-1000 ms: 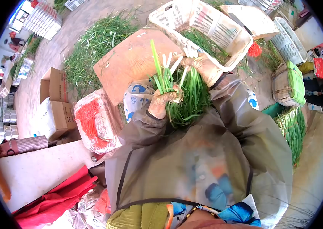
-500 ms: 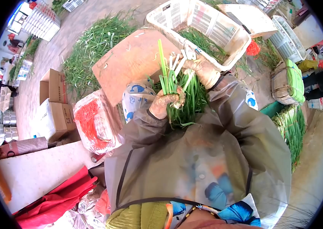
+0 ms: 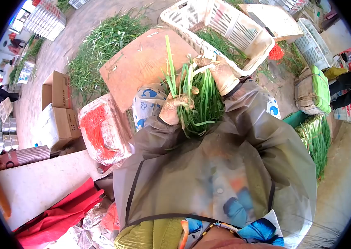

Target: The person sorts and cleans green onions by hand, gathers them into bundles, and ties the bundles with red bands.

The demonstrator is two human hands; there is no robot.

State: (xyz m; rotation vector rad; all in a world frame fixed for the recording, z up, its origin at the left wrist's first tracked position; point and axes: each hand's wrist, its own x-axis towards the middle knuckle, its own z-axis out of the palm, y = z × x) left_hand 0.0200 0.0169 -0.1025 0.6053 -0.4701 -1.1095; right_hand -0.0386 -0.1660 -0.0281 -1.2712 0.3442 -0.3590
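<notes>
Green, long-leaved stalks with pale ends (image 3: 209,99) sit between the hands, just beyond the brownish translucent smock (image 3: 184,174). The grip of the left hand (image 3: 170,111) closes round stalks on the left; that of the right hand (image 3: 224,79) pinches pale ends at the far right. Uneven, with no tie visible, the stalks could slip out under a loose hold; hard pulling could snap them. They look narrow, glossy and tangled, one tall blade jutting across the tan flat board (image 3: 132,62).
</notes>
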